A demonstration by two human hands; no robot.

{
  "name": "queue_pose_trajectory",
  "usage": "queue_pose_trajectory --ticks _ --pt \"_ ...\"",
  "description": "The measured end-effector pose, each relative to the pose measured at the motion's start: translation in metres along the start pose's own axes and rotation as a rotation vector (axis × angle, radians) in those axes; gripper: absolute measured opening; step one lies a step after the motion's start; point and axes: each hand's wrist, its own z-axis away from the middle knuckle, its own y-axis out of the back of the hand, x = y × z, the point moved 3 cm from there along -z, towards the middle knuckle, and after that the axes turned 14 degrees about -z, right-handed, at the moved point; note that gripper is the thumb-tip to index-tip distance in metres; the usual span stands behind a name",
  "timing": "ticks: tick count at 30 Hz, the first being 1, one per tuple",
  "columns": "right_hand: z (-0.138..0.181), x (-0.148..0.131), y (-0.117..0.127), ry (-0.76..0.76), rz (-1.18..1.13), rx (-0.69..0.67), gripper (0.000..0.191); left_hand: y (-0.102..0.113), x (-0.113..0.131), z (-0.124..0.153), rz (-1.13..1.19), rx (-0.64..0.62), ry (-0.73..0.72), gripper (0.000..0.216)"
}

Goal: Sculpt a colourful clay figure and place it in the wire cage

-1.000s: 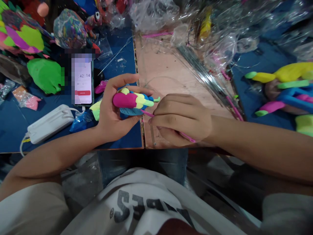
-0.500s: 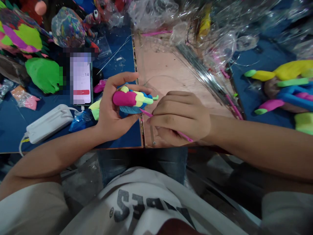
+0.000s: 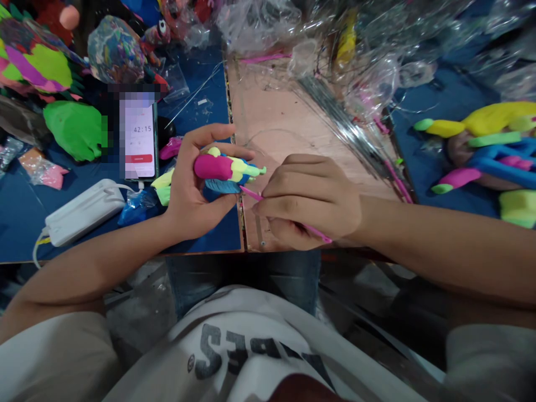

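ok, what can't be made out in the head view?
Head view:
- underside of the small magenta-yellow-blue clay-like figure: hidden by the left hand
- middle of the slim pink tool: covered by the right hand
- long yellow clay-like shape: cut by right edge

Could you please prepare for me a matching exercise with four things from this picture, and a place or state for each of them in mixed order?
Things:
1. multicoloured figure
2. phone
3. thin pink tool
4. metal wires

Places or states:
A. pinched in the right hand
B. lying in a bundle on the wood-coloured surface
C. held in the left hand
D. screen lit, showing 42:15

Pairs: 1-C, 2-D, 3-A, 4-B
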Motion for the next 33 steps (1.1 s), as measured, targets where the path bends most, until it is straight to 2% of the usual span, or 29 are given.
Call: queue_pose_trajectory --ticks 3,8,11,15,20,24,28,33 --pt "0.005 0.002 -0.001 -0.010 -0.014 -0.025 0.023 0.001 -0.008 0.003 0.028 -0.026 0.031 0.079" --pt "0.008 0.004 -0.004 -0.024 -0.030 -0.041 0.022 0.001 -0.010 0.008 0.017 -0.070 0.252 0.069" --pt "0.006 0.003 -0.005 -0.018 -0.034 -0.032 0.021 0.002 -0.004 0.007 -0.040 -0.025 0.169 0.068" --pt "0.002 0.001 -0.004 -0.012 -0.062 -0.055 0.017 0.002 -0.005 0.006 -0.064 -0.039 0.166 0.067" --pt "0.000 -0.003 -0.001 -0.005 -0.099 -0.047 0.013 0.002 -0.005 0.007 -0.076 -0.018 0.089 0.066" --pt "0.000 -0.002 -0.004 -0.041 -0.052 0.007 0.019 0.001 -0.003 0.008 -0.081 -0.018 0.128 0.063" --pt "0.001 0.000 -0.008 -0.026 -0.040 -0.023 0.021 0.000 0.004 0.006 -0.092 -0.038 0.159 0.060" --pt "0.000 -0.003 -0.004 0.015 -0.097 -0.041 0.019 0.000 0.009 0.004 -0.153 -0.050 0.168 0.041"
